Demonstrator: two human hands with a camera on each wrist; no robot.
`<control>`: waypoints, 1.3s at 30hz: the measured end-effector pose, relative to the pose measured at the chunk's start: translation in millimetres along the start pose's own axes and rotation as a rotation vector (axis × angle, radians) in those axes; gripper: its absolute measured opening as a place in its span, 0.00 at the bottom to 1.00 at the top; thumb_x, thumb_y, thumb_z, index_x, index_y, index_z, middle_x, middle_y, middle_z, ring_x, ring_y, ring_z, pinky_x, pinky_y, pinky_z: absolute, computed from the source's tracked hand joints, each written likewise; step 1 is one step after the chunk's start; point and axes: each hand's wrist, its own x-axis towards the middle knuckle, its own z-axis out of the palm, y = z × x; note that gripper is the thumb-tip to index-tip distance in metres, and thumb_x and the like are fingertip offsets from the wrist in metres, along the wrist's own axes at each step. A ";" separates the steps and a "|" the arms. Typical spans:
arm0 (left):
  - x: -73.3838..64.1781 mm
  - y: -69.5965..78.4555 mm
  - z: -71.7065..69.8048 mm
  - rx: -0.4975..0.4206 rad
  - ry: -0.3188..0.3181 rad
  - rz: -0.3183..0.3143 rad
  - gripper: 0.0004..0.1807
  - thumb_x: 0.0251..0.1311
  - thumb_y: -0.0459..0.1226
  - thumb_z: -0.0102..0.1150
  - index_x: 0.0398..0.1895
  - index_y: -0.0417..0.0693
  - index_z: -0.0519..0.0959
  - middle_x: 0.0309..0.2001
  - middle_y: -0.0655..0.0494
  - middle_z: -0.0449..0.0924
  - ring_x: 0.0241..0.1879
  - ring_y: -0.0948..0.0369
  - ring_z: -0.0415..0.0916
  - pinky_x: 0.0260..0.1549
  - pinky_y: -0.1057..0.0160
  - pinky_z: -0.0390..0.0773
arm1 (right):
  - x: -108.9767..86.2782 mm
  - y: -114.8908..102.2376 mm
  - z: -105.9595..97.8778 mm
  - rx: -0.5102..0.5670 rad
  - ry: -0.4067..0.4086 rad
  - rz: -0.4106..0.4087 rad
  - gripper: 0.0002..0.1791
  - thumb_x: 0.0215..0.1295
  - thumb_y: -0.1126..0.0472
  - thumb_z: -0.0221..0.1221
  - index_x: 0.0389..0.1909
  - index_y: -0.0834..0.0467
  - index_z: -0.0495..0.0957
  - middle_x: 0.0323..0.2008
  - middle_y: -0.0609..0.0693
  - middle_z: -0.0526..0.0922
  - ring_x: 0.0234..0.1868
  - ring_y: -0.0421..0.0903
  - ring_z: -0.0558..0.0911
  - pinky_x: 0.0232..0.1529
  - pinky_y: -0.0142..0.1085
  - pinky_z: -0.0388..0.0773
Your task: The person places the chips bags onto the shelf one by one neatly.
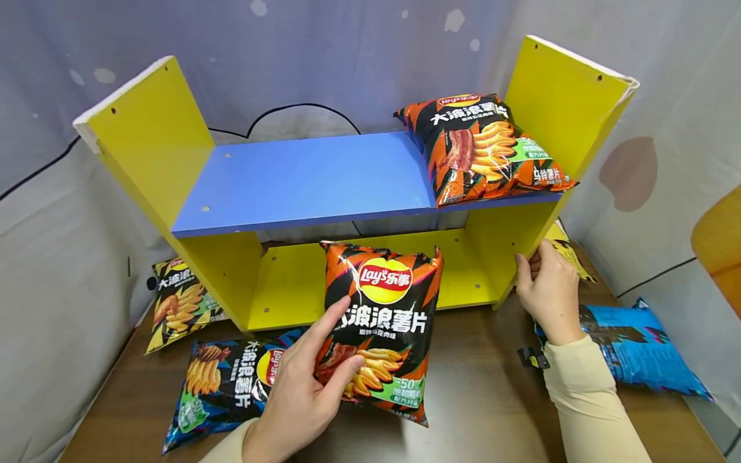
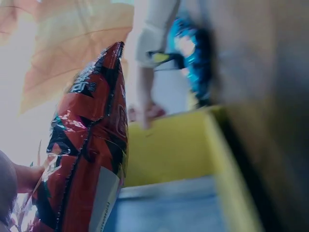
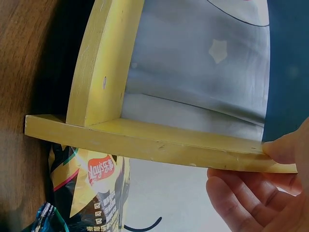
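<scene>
In the head view my left hand [image 1: 309, 379] holds an orange-and-black bag of chips [image 1: 384, 321] at its left side, in front of the shelf's lower level. Thumb and index finger show against the bag's front; the left wrist view has the same bag [image 2: 84, 145] side-on. My right hand [image 1: 550, 289] grips the front edge of the shelf's yellow right side panel [image 1: 523, 235]. In the right wrist view the thumb [image 3: 282, 149] lies on one face of that panel and the curled fingers are on the other. Another orange-and-black chip bag [image 1: 480, 151] lies on the blue upper board [image 1: 307, 177], at its right end.
Left of the shelf lie a dark blue chip bag [image 1: 226, 382] and a yellow-and-black one [image 1: 182, 299]. On the right are a bright blue bag [image 1: 642, 344] and a yellow bag [image 1: 564, 247], partly behind the panel. The brown table [image 1: 463, 392] carries everything; a curtain [image 1: 359, 71] hangs behind.
</scene>
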 end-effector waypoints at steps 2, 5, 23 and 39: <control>4.8 8.8 -12.9 0.006 0.044 0.048 0.46 0.59 0.30 0.72 0.80 0.54 0.63 0.70 0.52 0.76 0.56 0.62 0.82 0.52 0.70 0.81 | -0.5 0.0 0.5 0.001 0.001 -0.003 0.08 0.68 0.65 0.63 0.37 0.67 0.75 0.26 0.63 0.82 0.26 0.60 0.81 0.31 0.53 0.73; 16.4 21.3 -32.4 -0.040 0.135 0.135 0.44 0.57 0.26 0.72 0.78 0.45 0.65 0.64 0.46 0.80 0.43 0.67 0.82 0.36 0.77 0.79 | -0.6 0.4 1.2 0.000 0.001 -0.008 0.08 0.68 0.65 0.62 0.37 0.67 0.75 0.25 0.63 0.82 0.25 0.60 0.81 0.30 0.52 0.73; 151.8 57.4 -74.8 -0.053 0.244 -0.020 0.35 0.71 0.38 0.60 0.78 0.66 0.61 0.68 0.60 0.72 0.56 0.64 0.76 0.56 0.64 0.79 | -1.3 3.4 -0.5 -0.016 -0.002 -0.011 0.08 0.68 0.66 0.62 0.37 0.68 0.74 0.25 0.63 0.81 0.25 0.60 0.81 0.28 0.50 0.73; 224.3 54.8 -53.0 0.616 0.150 -0.250 0.31 0.68 0.49 0.44 0.76 0.72 0.65 0.44 0.40 0.77 0.35 0.43 0.73 0.34 0.43 0.76 | 1.0 2.7 1.7 -0.009 -0.008 -0.010 0.08 0.69 0.65 0.61 0.39 0.67 0.75 0.25 0.63 0.81 0.25 0.60 0.80 0.29 0.54 0.73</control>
